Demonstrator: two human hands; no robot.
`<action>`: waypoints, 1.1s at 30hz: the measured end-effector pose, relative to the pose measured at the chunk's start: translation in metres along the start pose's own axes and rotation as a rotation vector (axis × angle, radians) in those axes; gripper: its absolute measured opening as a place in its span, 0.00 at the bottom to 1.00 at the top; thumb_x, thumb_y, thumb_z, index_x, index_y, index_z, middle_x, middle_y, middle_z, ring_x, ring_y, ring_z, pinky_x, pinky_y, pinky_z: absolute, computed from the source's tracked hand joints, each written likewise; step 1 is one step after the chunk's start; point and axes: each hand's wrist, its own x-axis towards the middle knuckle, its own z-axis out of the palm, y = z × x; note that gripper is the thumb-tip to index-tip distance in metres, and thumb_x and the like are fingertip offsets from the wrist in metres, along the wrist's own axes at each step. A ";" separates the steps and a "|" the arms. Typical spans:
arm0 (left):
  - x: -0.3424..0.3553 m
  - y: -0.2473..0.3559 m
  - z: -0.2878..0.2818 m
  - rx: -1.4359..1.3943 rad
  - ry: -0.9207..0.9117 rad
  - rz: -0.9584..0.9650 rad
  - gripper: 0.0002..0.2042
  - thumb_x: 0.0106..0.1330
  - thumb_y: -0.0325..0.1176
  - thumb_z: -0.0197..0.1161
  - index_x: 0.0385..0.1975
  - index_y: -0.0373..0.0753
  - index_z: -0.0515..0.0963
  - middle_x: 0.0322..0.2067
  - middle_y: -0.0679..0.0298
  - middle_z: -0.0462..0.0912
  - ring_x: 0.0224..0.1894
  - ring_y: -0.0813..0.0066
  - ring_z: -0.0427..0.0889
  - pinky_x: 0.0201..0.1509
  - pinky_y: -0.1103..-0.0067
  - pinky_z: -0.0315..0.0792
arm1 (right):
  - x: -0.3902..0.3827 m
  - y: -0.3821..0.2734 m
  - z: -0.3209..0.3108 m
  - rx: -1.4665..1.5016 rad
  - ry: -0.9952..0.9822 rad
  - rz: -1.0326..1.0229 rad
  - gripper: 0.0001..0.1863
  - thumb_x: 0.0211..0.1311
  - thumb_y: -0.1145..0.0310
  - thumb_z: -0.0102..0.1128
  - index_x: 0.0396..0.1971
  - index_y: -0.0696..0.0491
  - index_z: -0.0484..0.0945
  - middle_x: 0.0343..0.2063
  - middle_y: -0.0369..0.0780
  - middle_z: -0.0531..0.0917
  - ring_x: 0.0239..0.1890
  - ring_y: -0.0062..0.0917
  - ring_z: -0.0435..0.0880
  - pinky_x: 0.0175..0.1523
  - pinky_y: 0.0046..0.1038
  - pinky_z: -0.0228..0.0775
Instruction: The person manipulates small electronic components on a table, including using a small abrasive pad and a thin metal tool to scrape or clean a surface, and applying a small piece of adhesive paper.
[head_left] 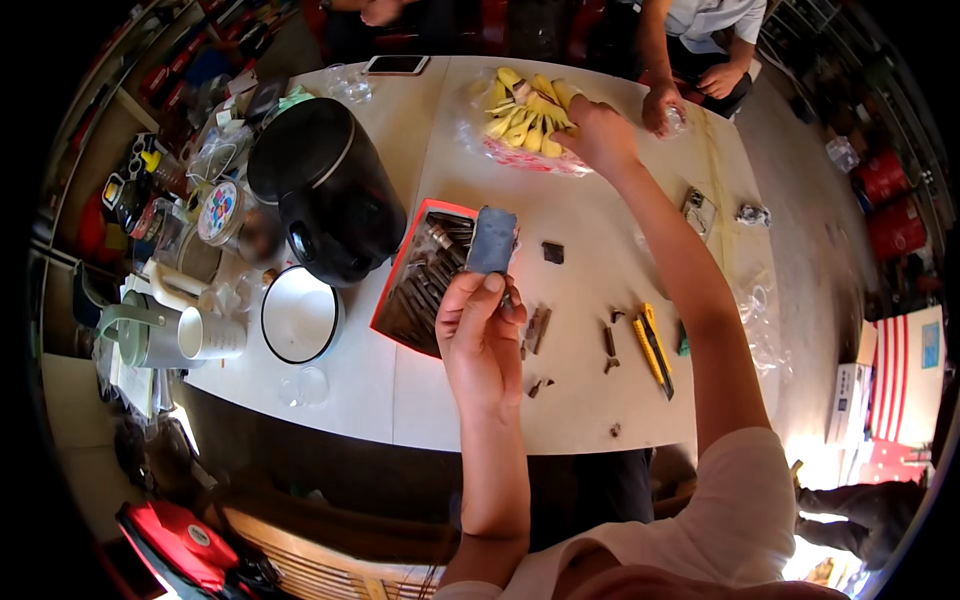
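My left hand (480, 335) holds a small flat dark grey rectangular piece (493, 240) upright between thumb and fingers, just above the right edge of a red tray (392, 285) filled with several dark metal parts. My right hand (600, 135) is stretched far forward into a clear plastic bag of yellow pieces (525, 118) at the far side of the table, fingers closed among them; what it grips is hidden.
A black pot (325, 190), white lid (300, 315), mugs (170, 335) and jars crowd the left of the pale table (590, 400). A yellow utility knife (655, 350) and small dark bits lie at right. Another person's hands (665, 105) work at the far edge. A phone (397, 65) lies there.
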 end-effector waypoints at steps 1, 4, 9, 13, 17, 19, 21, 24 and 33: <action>0.000 0.001 0.001 -0.003 0.008 0.004 0.02 0.60 0.24 0.60 0.30 0.38 0.77 0.29 0.62 0.77 0.31 0.75 0.74 0.33 0.82 0.68 | 0.004 -0.002 -0.002 0.002 -0.043 0.045 0.20 0.48 0.54 0.67 0.37 0.51 0.76 0.31 0.44 0.83 0.39 0.36 0.82 0.41 0.35 0.75; -0.002 -0.001 -0.001 -0.024 0.025 0.007 0.02 0.60 0.24 0.59 0.31 0.37 0.77 0.28 0.62 0.78 0.30 0.75 0.74 0.31 0.83 0.67 | 0.015 0.010 0.007 0.027 -0.123 0.056 0.16 0.52 0.55 0.64 0.32 0.53 0.77 0.29 0.44 0.83 0.35 0.37 0.82 0.40 0.37 0.74; 0.001 -0.002 0.002 -0.013 0.031 0.015 0.02 0.61 0.23 0.59 0.30 0.36 0.78 0.26 0.63 0.78 0.26 0.77 0.74 0.29 0.82 0.67 | 0.021 0.017 0.021 -0.081 -0.054 -0.137 0.16 0.57 0.55 0.57 0.30 0.54 0.78 0.29 0.43 0.83 0.34 0.38 0.82 0.40 0.38 0.73; 0.000 -0.001 0.003 -0.011 0.024 0.024 0.02 0.61 0.23 0.59 0.30 0.36 0.78 0.26 0.63 0.78 0.26 0.78 0.74 0.29 0.82 0.67 | 0.027 0.015 0.012 -0.116 -0.174 -0.144 0.16 0.58 0.55 0.55 0.30 0.54 0.79 0.30 0.43 0.83 0.35 0.37 0.82 0.42 0.38 0.72; -0.001 -0.001 0.003 -0.039 0.032 0.021 0.01 0.61 0.23 0.59 0.30 0.36 0.78 0.27 0.63 0.78 0.27 0.78 0.74 0.30 0.83 0.67 | 0.034 0.035 0.008 0.006 -0.240 -0.146 0.16 0.58 0.55 0.58 0.26 0.56 0.78 0.25 0.44 0.81 0.30 0.37 0.80 0.38 0.35 0.71; -0.001 -0.001 0.002 -0.047 0.026 0.014 0.02 0.61 0.23 0.59 0.30 0.37 0.77 0.28 0.62 0.78 0.28 0.76 0.74 0.30 0.84 0.68 | 0.037 0.046 0.010 0.114 -0.270 -0.125 0.17 0.58 0.56 0.60 0.25 0.57 0.77 0.22 0.44 0.80 0.27 0.34 0.79 0.36 0.33 0.70; -0.001 0.000 0.000 -0.050 0.023 0.020 0.02 0.61 0.23 0.59 0.30 0.37 0.77 0.28 0.62 0.78 0.28 0.77 0.74 0.30 0.84 0.68 | 0.039 0.052 0.013 0.242 -0.347 -0.083 0.18 0.59 0.56 0.61 0.25 0.58 0.77 0.21 0.42 0.79 0.26 0.28 0.77 0.34 0.29 0.68; 0.000 0.004 -0.005 -0.052 0.013 0.042 0.02 0.61 0.23 0.59 0.30 0.36 0.78 0.28 0.63 0.79 0.27 0.78 0.74 0.30 0.83 0.69 | 0.038 0.053 0.018 0.370 -0.386 -0.108 0.16 0.60 0.59 0.61 0.26 0.59 0.77 0.21 0.37 0.78 0.26 0.19 0.74 0.33 0.24 0.67; 0.002 -0.015 -0.003 0.008 -0.083 0.003 0.04 0.63 0.24 0.57 0.35 0.34 0.75 0.30 0.64 0.77 0.32 0.77 0.76 0.32 0.83 0.70 | 0.003 0.077 0.014 0.615 -0.498 0.008 0.16 0.61 0.58 0.57 0.31 0.59 0.80 0.23 0.33 0.78 0.28 0.17 0.73 0.35 0.26 0.68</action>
